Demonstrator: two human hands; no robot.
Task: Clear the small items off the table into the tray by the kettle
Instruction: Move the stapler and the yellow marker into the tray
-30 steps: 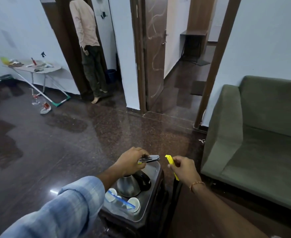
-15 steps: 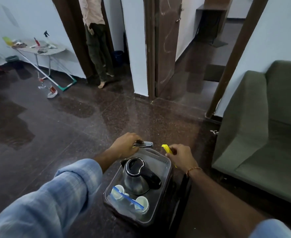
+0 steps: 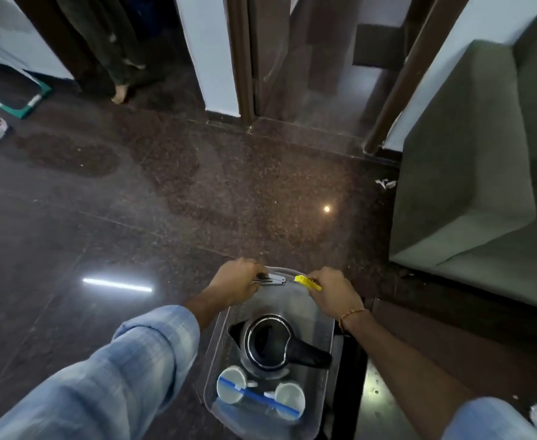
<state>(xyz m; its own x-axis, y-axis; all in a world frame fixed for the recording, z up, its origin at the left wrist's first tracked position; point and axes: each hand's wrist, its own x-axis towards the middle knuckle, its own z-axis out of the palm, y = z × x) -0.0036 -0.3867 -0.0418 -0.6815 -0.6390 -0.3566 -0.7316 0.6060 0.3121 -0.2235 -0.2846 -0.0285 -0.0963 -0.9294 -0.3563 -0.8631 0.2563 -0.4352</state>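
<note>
Head view, looking down: our left hand [image 3: 236,282] has its fingers closed around a small metal stapler [image 3: 270,279], which sticks out toward the right. Our right hand [image 3: 332,292] has its fingers pinched shut on a yellow clip [image 3: 306,282], which points left. The two items nearly meet, tip to tip, over the far edge of the tray [image 3: 325,325].

Both items are, we judge, light and rigid. The stapler is smooth metal and could slip, so a grip along its long sides suits it. The clip looks like hard plastic, safest pinched across its body. Neither seems fragile, and a low release into the tray should do.

The tray is clear plastic, and its far end beneath our hands is bare. A kettle [image 3: 268,342] stands at its middle, lid dark, handle pointing toward the right edge. At the near end sit two white cups [image 3: 230,389], one by the near-left corner and one by the near-right, with a blue strip [image 3: 260,398], perhaps a pen or toothbrush, lying across them.

We count one stapler, one clip, one kettle, two cups, one blue strip. The tray rests on a dark stand; a green sofa [image 3: 470,173] is off to the right.
</note>
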